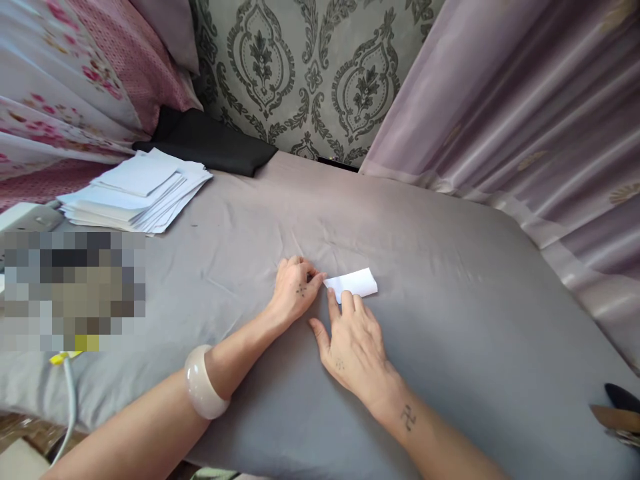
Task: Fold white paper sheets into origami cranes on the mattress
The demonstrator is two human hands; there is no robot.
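A small white piece of folded paper lies on the grey sheet in front of me. My left hand is at its left end, fingers curled, with thumb and forefinger pinched at the paper's pointed corner. Flat over the near edge of the paper rests my right hand; its fingertips press down on it and the thumb stands apart on the sheet. The underside of the paper and the left hand's other fingertips are hidden.
A stack of white paper sheets lies at the back left, beside a black cloth. A white power strip and a blurred-out patch are at the left. Scissors, partly out of view, lie at the right edge. Curtains hang behind.
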